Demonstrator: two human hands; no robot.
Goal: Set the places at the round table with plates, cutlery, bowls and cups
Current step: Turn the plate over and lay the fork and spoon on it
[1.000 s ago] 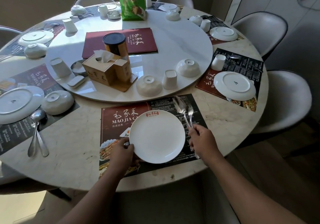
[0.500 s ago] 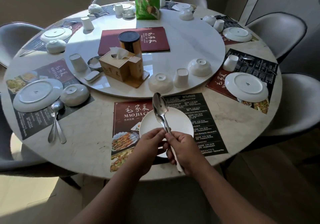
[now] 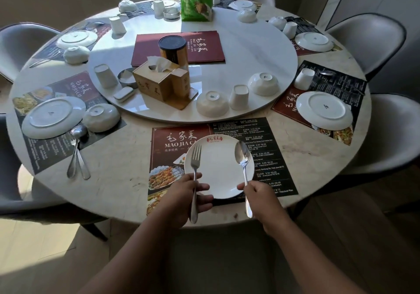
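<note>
2 pcs of cutlery held over the near plate (image 3: 221, 180) — L hand (image 3: 183, 200) curled round the fork (image 3: 195, 164) handle at the plate's left side, R hand (image 3: 261, 199) gripping the spoon (image 3: 242, 156) handle at its right — plate sits on the placemat (image 3: 172, 139) at the table (image 3: 118, 180) edge.

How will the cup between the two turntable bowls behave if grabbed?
The cup looks like glazed ceramic, so it is probably rigid, slick and chippable. It stands rim-down, wider below, so likely hard to tip. The turntable beneath is glossy, so a push may slide it.
</note>
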